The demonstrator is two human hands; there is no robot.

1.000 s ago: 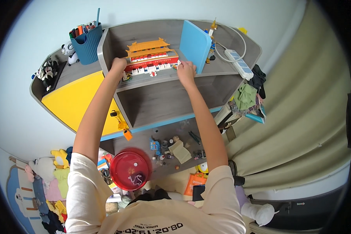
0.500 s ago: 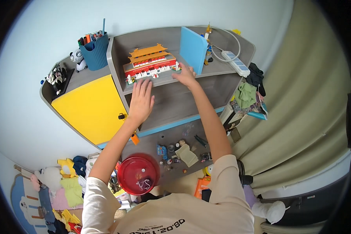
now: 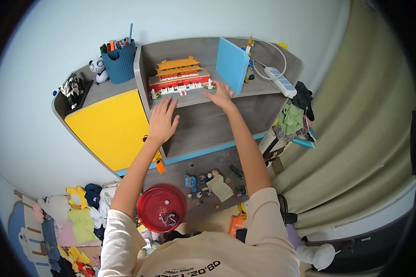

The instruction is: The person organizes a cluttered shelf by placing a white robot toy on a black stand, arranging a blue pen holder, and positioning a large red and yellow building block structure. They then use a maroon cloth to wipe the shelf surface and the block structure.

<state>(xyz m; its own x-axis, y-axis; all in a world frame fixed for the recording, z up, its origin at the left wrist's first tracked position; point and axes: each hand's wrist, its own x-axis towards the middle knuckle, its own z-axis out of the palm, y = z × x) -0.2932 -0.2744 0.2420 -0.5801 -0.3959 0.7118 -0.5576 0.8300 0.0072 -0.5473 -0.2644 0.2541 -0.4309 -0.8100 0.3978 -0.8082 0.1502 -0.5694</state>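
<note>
A toy-brick palace model (image 3: 179,78) with orange tiered roofs, red walls and a white front railing stands upright on the grey shelf (image 3: 194,98). My left hand (image 3: 163,121) is at the shelf's front edge, below the model's left front. Its fingers stretch forward, the thumb apart, with nothing in it. Beside the model's right front corner, my right hand (image 3: 221,96) has its fingers extended and holds nothing. Whether its fingertips touch the model I cannot tell. A blue upright panel (image 3: 231,64) stands just right of this hand.
A blue pen holder (image 3: 119,63) and a panda figure (image 3: 98,69) top the yellow cabinet door (image 3: 107,134). Right of the panel are a brick figure (image 3: 249,60) and a white power strip (image 3: 280,82). Below, a red basin (image 3: 145,210) and small items share the desk (image 3: 198,164).
My left hand has drawn back slightly from the model's front, its thumb now spread. My right hand stays by the right corner. The whole view has shifted a little.
</note>
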